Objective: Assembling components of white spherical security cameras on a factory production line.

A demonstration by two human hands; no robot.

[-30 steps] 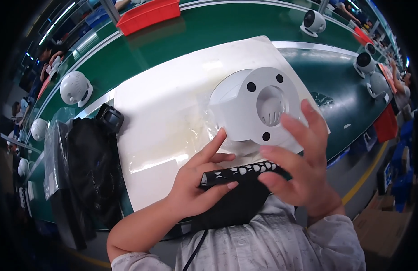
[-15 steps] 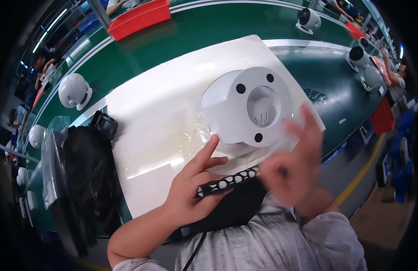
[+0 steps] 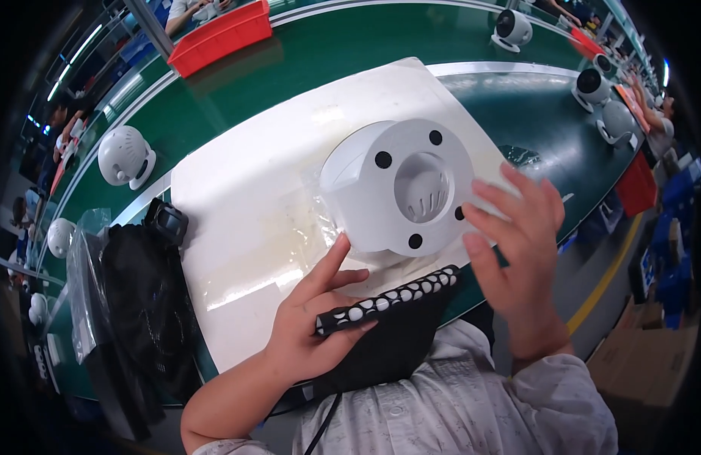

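A white rounded fan-like housing (image 3: 350, 205) rests on the white board with its round base (image 3: 450, 174) facing up. Several round black pads (image 3: 383, 160) sit on the base around a recessed centre with slots. My left hand (image 3: 312, 326) grips a black strip with white round spots (image 3: 381, 304) between thumb and fingers, its index finger stretched toward the housing's lower edge. Beside the base's right edge, my right hand (image 3: 521, 243) is open, fingers spread and holding nothing visible. One fingertip is at the rightmost black pad; whether it touches, I cannot tell.
The white board (image 3: 244, 197) lies on a green bench. Left of it are a black mesh bag (image 3: 149, 296), a small black camera-like device (image 3: 167, 220) and clear plastic. Similar white units (image 3: 125, 155) stand along the green conveyor (image 3: 327, 45), with a red bin (image 3: 221, 38) behind. Other people work farther off.
My right hand was blurred with its fingers curled; now its fingers are spread beside the base. The black strip shows more of its length. The whole view has shifted slightly.
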